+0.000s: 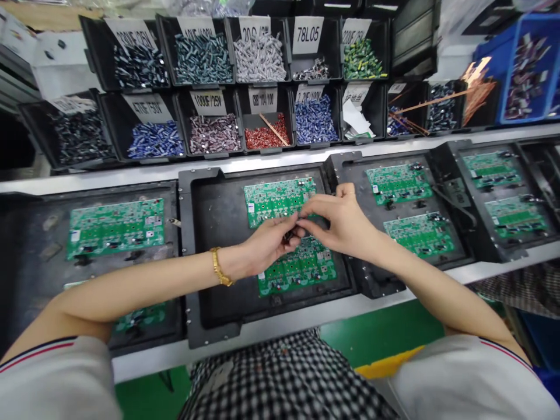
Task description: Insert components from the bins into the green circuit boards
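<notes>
My left hand, with a gold bracelet at its wrist, is closed around small dark electronic components, mostly hidden by the fingers. The thumb and forefinger of my right hand pinch together right at the left fingertips; whatever is between them is too small to make out. Both hands hover over two green circuit boards, an upper board and a lower board partly covered by my hands. These boards lie in a black tray.
Neighbouring trays hold more boards: a left board, right boards and farther ones. Behind stand two rows of labelled black bins with capacitors, grey parts and red parts. A blue crate is at the far right.
</notes>
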Demonstrator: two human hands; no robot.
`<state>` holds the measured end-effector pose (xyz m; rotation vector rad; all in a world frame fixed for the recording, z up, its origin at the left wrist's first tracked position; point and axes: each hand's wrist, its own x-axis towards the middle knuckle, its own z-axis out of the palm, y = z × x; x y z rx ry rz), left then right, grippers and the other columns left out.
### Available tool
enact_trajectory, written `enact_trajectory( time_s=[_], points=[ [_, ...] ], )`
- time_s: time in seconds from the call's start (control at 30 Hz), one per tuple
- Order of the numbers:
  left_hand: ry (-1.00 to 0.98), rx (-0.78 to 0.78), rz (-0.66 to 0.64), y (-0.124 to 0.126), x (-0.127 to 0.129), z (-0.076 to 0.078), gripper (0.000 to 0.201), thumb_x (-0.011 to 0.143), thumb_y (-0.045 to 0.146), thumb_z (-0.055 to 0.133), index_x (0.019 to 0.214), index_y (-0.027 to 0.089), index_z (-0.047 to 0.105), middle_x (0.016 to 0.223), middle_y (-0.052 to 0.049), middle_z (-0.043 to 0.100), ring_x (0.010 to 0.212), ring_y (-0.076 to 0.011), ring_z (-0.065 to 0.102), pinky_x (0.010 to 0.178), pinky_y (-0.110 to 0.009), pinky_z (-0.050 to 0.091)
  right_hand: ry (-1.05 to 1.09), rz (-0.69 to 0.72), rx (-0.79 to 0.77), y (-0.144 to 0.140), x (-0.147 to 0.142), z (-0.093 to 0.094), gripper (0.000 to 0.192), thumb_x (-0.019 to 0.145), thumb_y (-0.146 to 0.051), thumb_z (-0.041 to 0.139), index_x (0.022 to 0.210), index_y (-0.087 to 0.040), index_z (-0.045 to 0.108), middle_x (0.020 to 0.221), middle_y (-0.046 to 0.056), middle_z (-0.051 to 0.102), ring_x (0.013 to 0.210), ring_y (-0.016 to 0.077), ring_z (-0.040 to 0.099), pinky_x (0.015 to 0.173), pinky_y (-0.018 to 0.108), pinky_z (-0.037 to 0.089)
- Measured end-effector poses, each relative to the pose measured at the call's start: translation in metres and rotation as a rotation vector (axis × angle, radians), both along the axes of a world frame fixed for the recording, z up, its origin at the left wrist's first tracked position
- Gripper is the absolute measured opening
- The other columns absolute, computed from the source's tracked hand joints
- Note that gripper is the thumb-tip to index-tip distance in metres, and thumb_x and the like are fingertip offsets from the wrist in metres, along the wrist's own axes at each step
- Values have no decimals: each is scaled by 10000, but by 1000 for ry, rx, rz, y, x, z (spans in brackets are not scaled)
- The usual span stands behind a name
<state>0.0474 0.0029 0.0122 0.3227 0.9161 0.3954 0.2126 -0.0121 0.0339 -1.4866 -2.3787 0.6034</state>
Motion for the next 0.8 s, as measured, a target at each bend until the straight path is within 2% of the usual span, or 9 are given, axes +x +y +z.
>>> enact_trajectory(
  time_s=[0.1,0.2,0.33,0.47,0.63,0.8],
  points=[
    [3,-81,-66,-17,-3,3,272,950,127,386,761,69,572,691,-43,543,536,-63,482,509,-167,368,-99,-6,23,-19,7,-1,158,871,-248,479,797,-177,599,806,9,683,706,144,563,715,324,170],
    [74,-132,-129,-34,-10,1,233,925,48,367,843,62,584,703,-50,555,564,-74,508,545,-175,387,-207,2,3,-28,17,-16,168,873,-232,469,778,-160,587,837,29,672,757,166,565,695,320,156],
    [94,-70,-208,-48,-18,-4,141,890,125,519,784,69,592,707,-52,580,506,-52,449,477,-162,318,-276,34,-5,-31,21,-34,182,865,-232,474,744,-147,580,874,39,658,853,202,561,690,320,150],
    [57,-51,-175,-48,-20,-7,159,823,216,647,803,59,645,655,-6,503,483,-26,371,440,-146,241,-289,35,17,-31,18,-37,196,863,-251,481,736,-144,584,862,30,657,866,202,550,687,324,147],
    [46,-74,-146,-40,-18,-10,119,842,104,582,901,58,675,735,-29,520,538,-30,410,477,-134,295,-335,63,69,-33,18,-37,202,865,-254,471,747,-141,591,881,36,664,847,192,533,671,326,144],
    [53,-99,-161,-36,-17,-15,174,877,165,565,805,42,665,718,-37,514,489,-15,367,421,-128,227,-419,84,134,-37,14,-39,234,883,-258,452,742,-137,595,882,54,672,848,201,526,682,343,154]
  ],
)
